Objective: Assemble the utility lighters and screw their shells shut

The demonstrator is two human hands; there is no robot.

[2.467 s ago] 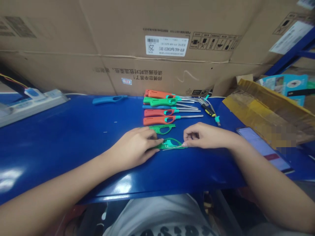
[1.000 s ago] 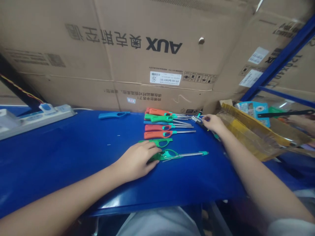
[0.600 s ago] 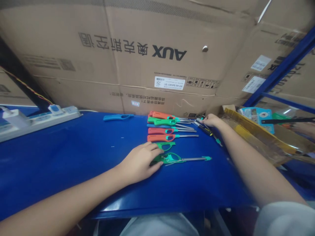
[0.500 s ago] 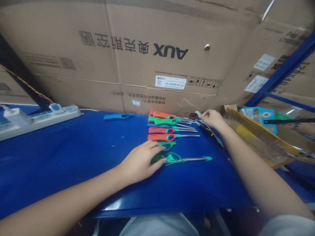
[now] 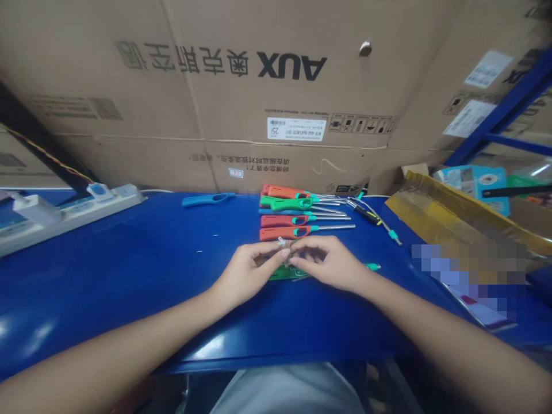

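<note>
My left hand [image 5: 245, 272] and my right hand [image 5: 332, 263] meet over the table, fingertips pinched together on a small part with a whitish tip [image 5: 282, 241]. The fingers cover most of that part, so its kind is not visible. Beneath them lies a green lighter [image 5: 279, 273], partly hidden, its teal tip [image 5: 372, 267] showing past my right hand. Just beyond the hands, long-necked gas lighters lie side by side, among them an orange one [image 5: 280, 233], a red one [image 5: 278, 221] and a green one [image 5: 282, 203]. Farther left rests a blue lighter casing [image 5: 206, 200].
At the right of the lighters are a black-and-yellow tool [image 5: 367, 214] and a thin tube with a teal end [image 5: 392, 234]. A yellow-taped cardboard box [image 5: 448, 210] stands at right, a white power strip [image 5: 123, 200] at left. Large cardboard [image 5: 207, 115] walls the back.
My right hand has come back from the far right side of the table to my left hand. My left hand has lifted off the green lighter, and both now pinch a small part.
</note>
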